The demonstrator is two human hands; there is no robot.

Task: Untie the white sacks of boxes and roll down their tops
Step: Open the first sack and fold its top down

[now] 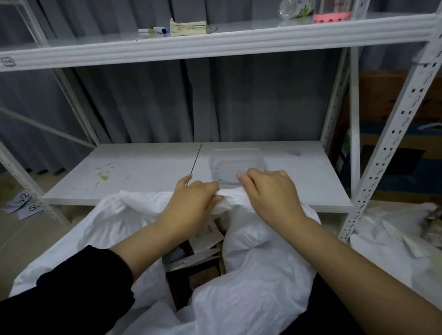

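Observation:
A large white woven sack (252, 282) stands in front of me, its mouth open, with cardboard boxes (200, 269) showing in the gap. My left hand (192, 205) and my right hand (271, 195) both grip the far rim of the sack, fingers curled over the bunched white fabric between them. The hands are close together, just in front of the lower shelf's front edge. A second white sack (395, 236) sits at the right, beyond the rack post, with boxes showing in its open top.
A white metal rack stands ahead. Its lower shelf (147, 177) holds a clear plastic box (236, 163) right behind my hands. The upper shelf (225, 42) carries a marker, a paper pad, a bottle and a pink-based item. Grey curtains hang behind; paper slips lie on the floor at left.

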